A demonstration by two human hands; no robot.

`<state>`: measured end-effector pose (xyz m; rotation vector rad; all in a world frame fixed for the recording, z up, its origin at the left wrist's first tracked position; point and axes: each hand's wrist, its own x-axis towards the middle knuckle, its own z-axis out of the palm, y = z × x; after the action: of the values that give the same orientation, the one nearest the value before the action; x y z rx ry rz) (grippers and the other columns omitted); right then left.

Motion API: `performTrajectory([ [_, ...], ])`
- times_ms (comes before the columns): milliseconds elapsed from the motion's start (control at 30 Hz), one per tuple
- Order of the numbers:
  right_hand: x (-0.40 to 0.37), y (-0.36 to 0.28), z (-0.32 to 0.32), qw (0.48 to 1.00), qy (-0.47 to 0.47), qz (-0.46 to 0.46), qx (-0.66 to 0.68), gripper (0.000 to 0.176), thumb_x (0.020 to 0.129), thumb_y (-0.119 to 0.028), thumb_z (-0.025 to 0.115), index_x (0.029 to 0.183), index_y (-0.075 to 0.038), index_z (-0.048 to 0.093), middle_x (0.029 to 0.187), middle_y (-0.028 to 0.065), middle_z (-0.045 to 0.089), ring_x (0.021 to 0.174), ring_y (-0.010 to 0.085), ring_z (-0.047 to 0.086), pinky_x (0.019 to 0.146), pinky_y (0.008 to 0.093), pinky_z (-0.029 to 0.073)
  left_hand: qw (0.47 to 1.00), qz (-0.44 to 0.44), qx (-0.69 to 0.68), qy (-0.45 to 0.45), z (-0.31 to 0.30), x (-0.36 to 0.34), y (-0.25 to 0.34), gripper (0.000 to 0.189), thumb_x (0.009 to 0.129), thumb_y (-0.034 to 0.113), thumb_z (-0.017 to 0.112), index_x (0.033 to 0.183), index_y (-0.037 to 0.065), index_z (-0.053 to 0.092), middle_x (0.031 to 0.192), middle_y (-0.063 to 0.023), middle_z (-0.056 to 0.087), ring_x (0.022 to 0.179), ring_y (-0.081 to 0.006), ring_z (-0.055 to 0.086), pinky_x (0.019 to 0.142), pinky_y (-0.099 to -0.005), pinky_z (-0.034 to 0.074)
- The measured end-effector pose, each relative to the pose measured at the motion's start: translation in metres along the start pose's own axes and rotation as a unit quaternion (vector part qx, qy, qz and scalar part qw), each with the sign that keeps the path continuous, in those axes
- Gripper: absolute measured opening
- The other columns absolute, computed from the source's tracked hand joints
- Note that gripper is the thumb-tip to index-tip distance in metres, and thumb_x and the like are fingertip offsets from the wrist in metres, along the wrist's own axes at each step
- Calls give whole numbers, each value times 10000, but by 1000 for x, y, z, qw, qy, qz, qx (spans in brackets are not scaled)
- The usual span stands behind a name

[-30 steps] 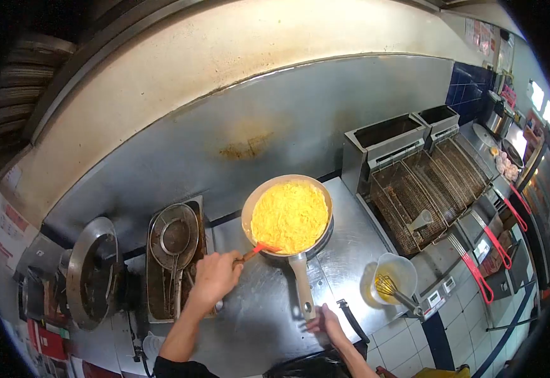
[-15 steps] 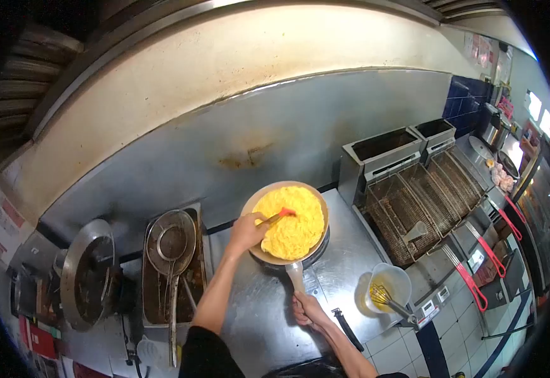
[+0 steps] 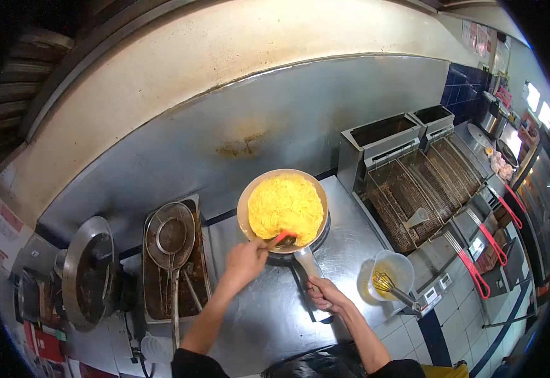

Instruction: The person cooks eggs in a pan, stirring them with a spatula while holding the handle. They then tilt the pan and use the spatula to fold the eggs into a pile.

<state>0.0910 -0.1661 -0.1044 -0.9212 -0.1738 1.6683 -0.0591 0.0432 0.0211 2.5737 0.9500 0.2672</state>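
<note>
A round pan (image 3: 244,220) with a tan inner rim holds a layer of yellow egg (image 3: 285,205). My right hand (image 3: 326,295) is wrapped round the pan's handle (image 3: 307,261). At the pan's near left edge, my left hand (image 3: 247,259) grips a utensil with a red head (image 3: 282,237), which touches the egg near the handle side. Part of a burner (image 3: 325,234) shows beneath the pan. To the right, a clear jug (image 3: 401,271) holds a whisk (image 3: 396,290) and some yellow liquid.
Fryer baskets (image 3: 407,195) with red handles (image 3: 473,274) are at the right. On the left are a metal tray (image 3: 204,252) with strainers (image 3: 173,235) over it and a large wok (image 3: 72,277). A steel wall (image 3: 180,157) rises behind the steel counter (image 3: 249,327).
The red-headed utensil and my left hand have moved from the egg's middle to the pan's near edge. The pan sits tilted differently, its far side raised in view, with more burner showing.
</note>
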Motion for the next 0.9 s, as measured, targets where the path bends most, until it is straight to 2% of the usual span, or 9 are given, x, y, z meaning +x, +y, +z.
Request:
performTrajectory([
  [133, -6, 9, 38, 994, 98, -32, -46, 287, 1019, -353, 505, 870, -112, 459, 549, -45, 337, 380, 59, 276, 329, 233, 215, 997, -51, -14, 62, 38, 38, 12, 216, 876, 257, 620, 1037, 124, 675, 855, -196, 691, 821, -391, 669, 721, -490, 520],
  [300, -2, 15, 34, 996, 63, -56, -38, 298, 1007, -364, 531, 908, -95, 449, 580, -29, 372, 396, 66, 313, 345, 247, 242, 990, -58, -12, 129, 28, 76, -6, 201, 870, 226, 601, 994, 86, 674, 840, -210, 686, 867, -400, 665, 751, -514, 516],
  [400, 1, 17, 28, 995, 75, -47, -50, 297, 1011, -366, 521, 907, -97, 450, 578, -29, 373, 394, 67, 314, 345, 250, 262, 992, -28, 53, 114, -20, 52, 2, 216, 864, 237, 606, 999, 84, 674, 819, -204, 687, 841, -401, 667, 737, -513, 518],
  [467, -5, 7, 39, 995, 73, -46, -42, 309, 1010, -381, 520, 908, -98, 450, 577, -30, 373, 393, 71, 318, 346, 249, 268, 994, -14, 69, 86, -64, 22, 8, 231, 843, 230, 643, 1041, 118, 683, 824, -190, 699, 821, -390, 679, 743, -488, 537],
  [567, -4, 16, 44, 995, 73, -60, -42, 314, 1010, -387, 514, 870, -114, 447, 560, -47, 333, 399, 68, 285, 350, 242, 237, 988, -20, 141, 57, -107, -15, 20, 209, 831, 207, 650, 1019, 127, 693, 805, -169, 704, 796, -376, 687, 723, -488, 540],
  [600, -4, 18, 44, 995, 73, -55, -38, 314, 1010, -387, 514, 870, -114, 447, 560, -47, 333, 399, 68, 285, 350, 242, 237, 988, -23, 142, 52, -106, -19, 12, 209, 831, 207, 650, 1019, 127, 693, 805, -169, 704, 796, -376, 687, 723, -488, 540],
  [667, -2, 17, 42, 995, 75, -50, -36, 326, 1008, -398, 516, 871, -111, 447, 557, -47, 327, 399, 69, 284, 348, 242, 233, 983, 31, 177, 43, -99, -23, -5, 202, 838, 216, 653, 1007, 113, 694, 760, -167, 690, 742, -372, 680, 679, -481, 528],
  [800, -2, 16, 39, 995, 67, -54, -44, 315, 1013, -376, 513, 892, -95, 440, 556, -32, 351, 392, 78, 304, 350, 252, 248, 975, 24, 217, 27, -59, 3, -30, 192, 836, 196, 646, 1008, 131, 701, 735, -166, 684, 715, -358, 684, 653, -484, 525],
  [900, 0, 16, 40, 994, 72, -60, -53, 336, 1009, -385, 512, 882, -82, 440, 569, -27, 356, 395, 76, 304, 348, 252, 234, 970, 63, 218, 85, -15, 57, -65, 206, 854, 205, 624, 1047, 158, 681, 716, -159, 677, 669, -361, 672, 630, -483, 531],
])
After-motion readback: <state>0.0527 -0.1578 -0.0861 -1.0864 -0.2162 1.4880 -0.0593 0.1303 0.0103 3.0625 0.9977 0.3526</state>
